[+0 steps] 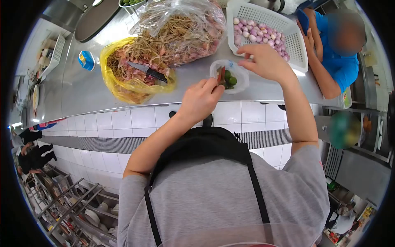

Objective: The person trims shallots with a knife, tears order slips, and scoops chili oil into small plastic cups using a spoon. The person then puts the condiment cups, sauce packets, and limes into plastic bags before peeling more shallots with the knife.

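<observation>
small clear plastic bag (242,84) sits open near the bench's (84,92) near edge, btwn the two hands, w/ green limes (231,80) & some red pieces (222,73) inside. left hand (200,99) is at its near left side, fingers bunched & fingertips over the rim by the red pieces; can't tell if it's gripping plastic, a piece or nothing, & it hides part of that side. right hand (265,62) hangs just far right of the bag, fingers loosely bent, thumb & index apart, i.e. open; it overlaps the near left part of a white basket (299,44) in view. basket is right behind the bag & to the right, w/ purple-white bulbs (252,29) in it, so far side's tight. left of the left hand: yellow bag (106,61) full of reddish skins, knife (157,74) lying on top, black handle to the right, blade to the left. big clear bag (207,24) of dry stalks & skins is behind that, far, approx. centre. blue & white packet (86,60) further left, dark round lid (96,18) far left. person in blue (347,72) at right, forearms by the basket's right end.
</observation>
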`<state>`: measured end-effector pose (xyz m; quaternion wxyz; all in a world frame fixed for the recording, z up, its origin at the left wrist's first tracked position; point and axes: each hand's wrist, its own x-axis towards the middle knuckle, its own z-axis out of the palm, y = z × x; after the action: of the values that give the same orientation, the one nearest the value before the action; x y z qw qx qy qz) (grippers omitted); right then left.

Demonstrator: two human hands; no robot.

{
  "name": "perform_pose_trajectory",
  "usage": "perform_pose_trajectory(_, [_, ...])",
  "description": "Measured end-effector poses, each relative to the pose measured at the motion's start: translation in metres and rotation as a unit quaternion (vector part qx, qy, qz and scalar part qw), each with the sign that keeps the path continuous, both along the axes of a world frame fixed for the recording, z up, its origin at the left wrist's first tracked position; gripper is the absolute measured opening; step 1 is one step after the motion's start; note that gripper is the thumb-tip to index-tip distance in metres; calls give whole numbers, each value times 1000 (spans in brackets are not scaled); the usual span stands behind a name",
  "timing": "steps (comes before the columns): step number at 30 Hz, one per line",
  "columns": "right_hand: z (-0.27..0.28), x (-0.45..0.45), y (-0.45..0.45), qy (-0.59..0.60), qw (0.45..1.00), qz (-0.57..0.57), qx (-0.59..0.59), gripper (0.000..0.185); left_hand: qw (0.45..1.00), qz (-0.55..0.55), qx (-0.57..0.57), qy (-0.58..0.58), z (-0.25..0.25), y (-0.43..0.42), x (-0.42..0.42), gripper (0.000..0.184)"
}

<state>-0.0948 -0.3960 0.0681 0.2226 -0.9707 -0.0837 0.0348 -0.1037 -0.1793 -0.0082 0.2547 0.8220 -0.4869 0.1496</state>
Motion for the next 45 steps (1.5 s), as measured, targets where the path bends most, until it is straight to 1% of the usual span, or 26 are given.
perform_pose_trajectory(3, [-7, 14, -9, 74, 996, 17, -53, 22, 999, -4, -8, 35, -5, -2, 6, 15])
perform_pose_trajectory(6, [17, 42, 13, -42, 998, 39, -29, 19, 998, -9, 13, 54, -14, 2, 10, 13])
perform_pose_trajectory(8, [41, 71, 36, -77, 993, -43, 73, 18, 998, -27, 29, 51, -14, 6, 16, 14])
perform_pose_trajectory(11, [73, 151, 74, -160, 985, 1, 68, 17, 996, -56, 63, 24, -4, 11, 32, 19])
perform_pose_trajectory(13, [83, 225, 105, -99, 987, 18, 128, 18, 997, -74, 9, -29, -9, 9, 45, 16])
perform_pose_trajectory(15, [77, 297, 139, -95, 991, 23, 86, 18, 996, -83, -22, -32, -8, 9, 56, 16])
perform_pose_trajectory(17, [51, 372, 158, -175, 979, 78, -68, 19, 994, -95, -48, -34, -7, 11, 65, 15])
perform_pose_trajectory(20, [18, 423, 191, -84, 990, 35, -111, 16, 993, -101, -58, 33, -7, 15, 66, 17])
perform_pose_trajectory(21, [-1, 436, 195, -124, 983, 57, -123, 20, 993, -99, -60, 34, -12, 14, 64, 17])
perform_pose_trajectory(23, [-3, 427, 219, -30, 997, 43, -64, 23, 966, -87, -86, 230, -20, 12, 60, 17])
perform_pose_trajectory(24, [-19, 440, 220, -50, 987, 133, -69, 29, 951, -103, -7, 291, -7, 21, 64, 18])
perform_pose_trajectory(25, [-16, 434, 227, -13, 982, 160, -104, 35, 950, -103, -10, 293, 2, 25, 69, 18])
perform_pose_trajectory(27, [-25, 436, 233, 1, 967, 184, -176, 38, 893, -110, 49, 434, 11, 27, 75, 19])
perform_pose_trajectory(28, [-29, 439, 233, -14, 966, 192, -175, 35, 892, -110, 48, 435, 6, 24, 71, 19])
perform_pose_trajectory(29, [-30, 442, 228, -15, 965, 192, -177, 35, 899, -102, -28, 426, -4, 18, 66, 20])
perform_pose_trajectory(30, [-24, 440, 224, 10, 980, 158, -121, 32, 900, -93, -104, 413, -12, 13, 66, 20])
perform_pose_trajectory(31, [-15, 436, 220, 35, 990, 122, -62, 29, 900, -94, -104, 412, -18, 10, 69, 20])
perform_pose_trajectory(32, [0, 435, 213, 148, 988, 31, 40, 28, 889, -104, -142, 422, -24, 7, 69, 22])
perform_pose_trajectory(33, [-2, 444, 197, 236, 948, 10, 213, 28, 876, -117, -177, 434, -26, 5, 66, 24])
perform_pose_trajectory(35, [42, 414, 180, 372, 861, 39, 346, 28, 868, -99, -178, 453, -19, 4, 72, 23])
perform_pose_trajectory(37, [70, 390, 160, 408, 830, 101, 366, 32, 826, -74, -182, 529, -15, -2, 76, 19])
perform_pose_trajectory(38, [79, 378, 150, 417, 813, 138, 381, 33, 790, -71, -182, 581, -16, -7, 79, 17])
perform_pose_trajectory(40, [95, 340, 129, 382, 820, 141, 401, 34, 793, -60, -191, 575, -18, -14, 78, 18])
perform_pose_trajectory(43, [111, 256, 91, 274, 836, 222, 420, 38, 814, -33, -173, 554, -22, -20, 77, 34])
perform_pose_trajectory(44, [113, 223, 75, 253, 834, 251, 420, 40, 822, -51, -186, 536, -41, -27, 78, 37])
perform_pose_trajectory(45, [112, 185, 59, 211, 862, 244, 391, 41, 849, -41, -151, 504, -38, -25, 81, 41])
